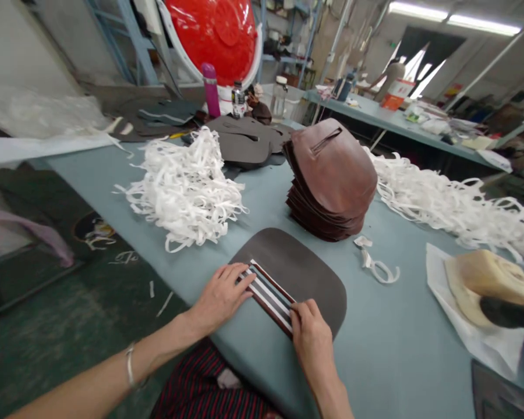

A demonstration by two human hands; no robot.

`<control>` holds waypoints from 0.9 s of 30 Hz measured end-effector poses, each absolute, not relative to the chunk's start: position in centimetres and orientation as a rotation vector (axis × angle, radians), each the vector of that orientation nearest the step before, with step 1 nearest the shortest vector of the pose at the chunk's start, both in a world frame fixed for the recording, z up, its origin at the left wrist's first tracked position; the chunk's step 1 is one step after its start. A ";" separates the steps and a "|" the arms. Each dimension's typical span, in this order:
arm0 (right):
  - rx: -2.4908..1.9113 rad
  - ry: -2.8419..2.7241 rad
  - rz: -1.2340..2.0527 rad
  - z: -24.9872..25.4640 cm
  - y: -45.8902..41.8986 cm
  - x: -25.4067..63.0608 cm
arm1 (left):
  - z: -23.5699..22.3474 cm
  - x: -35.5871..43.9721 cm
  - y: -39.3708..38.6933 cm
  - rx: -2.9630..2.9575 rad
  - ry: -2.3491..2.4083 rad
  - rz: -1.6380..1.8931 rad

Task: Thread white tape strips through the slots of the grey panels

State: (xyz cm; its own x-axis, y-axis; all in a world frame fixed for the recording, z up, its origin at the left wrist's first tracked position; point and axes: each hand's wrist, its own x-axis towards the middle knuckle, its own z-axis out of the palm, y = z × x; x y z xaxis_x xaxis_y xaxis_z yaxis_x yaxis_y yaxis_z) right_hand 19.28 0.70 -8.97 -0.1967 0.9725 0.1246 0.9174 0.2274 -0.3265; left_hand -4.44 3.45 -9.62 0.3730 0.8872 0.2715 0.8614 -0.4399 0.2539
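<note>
A dark grey leather panel (303, 270) with rounded corners lies flat in front of me, grey side up. Along its near edge is a long slot with brown edges, and white tape strips (268, 295) run along it. My left hand (222, 294) rests on the slot's left end, fingers stretched out over the strips. At the other end, my right hand (313, 331) has its thumb and fingers pinched on the panel's slot edge. The fingers partly hide both ends of the strips.
Piles of white tape pieces (186, 189) lie left and right (458, 203). Between them stands a stack of brown leather panels (336, 174). A cut tape curl (379, 270) and a yellowish block with a dark handle (493, 285) lie right. Bottles and a red fan (216, 38) stand behind.
</note>
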 end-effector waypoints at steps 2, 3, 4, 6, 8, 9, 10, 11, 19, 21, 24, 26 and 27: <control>-1.816 -2.250 0.156 -9.3 1.4 19.4 | -10.0 -4.6 3.5 2.469 1.627 0.669; -1.839 -2.280 0.099 -9.4 1.7 19.3 | -10.2 -4.7 3.5 2.432 1.623 0.716; -1.849 -2.311 0.049 -9.5 2.0 19.3 | -10.3 -4.8 3.5 2.397 1.617 0.757; -1.815 -2.382 -0.013 -9.6 2.4 19.3 | -10.3 -5.0 3.5 2.341 1.599 0.825; -1.766 -2.422 -0.021 -9.4 2.5 19.4 | -10.0 -5.2 3.5 2.287 1.590 0.871; -1.758 -2.420 0.001 -9.2 2.5 19.4 | -9.9 -5.2 3.5 2.260 1.586 0.883; -1.762 -2.409 0.045 -9.1 2.4 19.5 | -9.7 -5.3 3.4 2.235 1.587 0.892; -1.777 -2.387 0.099 -9.0 2.3 19.4 | -9.6 -5.3 3.4 2.214 1.587 0.897; -1.506 -2.260 0.170 -9.4 4.4 14.1 | -9.3 -5.2 3.3 2.171 1.568 0.927; -1.437 -2.245 0.192 -9.4 5.5 11.8 | -9.2 -5.2 3.3 2.175 1.580 0.912; -1.391 -2.285 0.168 -9.2 6.3 9.1 | -9.2 -5.2 3.4 2.220 1.608 0.843; -1.362 -2.333 0.083 -9.3 5.9 8.3 | -9.3 -5.2 3.4 2.272 1.623 0.790; -1.355 -2.347 0.035 -9.4 5.5 8.4 | -9.4 -5.1 3.4 2.299 1.632 0.774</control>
State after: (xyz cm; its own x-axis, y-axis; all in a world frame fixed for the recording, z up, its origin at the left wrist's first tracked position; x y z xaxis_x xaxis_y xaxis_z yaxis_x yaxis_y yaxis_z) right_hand 8.45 5.50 -9.38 -0.4315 0.8314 0.3500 0.8207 0.5229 -0.2302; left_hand -5.13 3.39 -9.35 0.2459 0.9247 0.2905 0.8102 -0.3606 0.4620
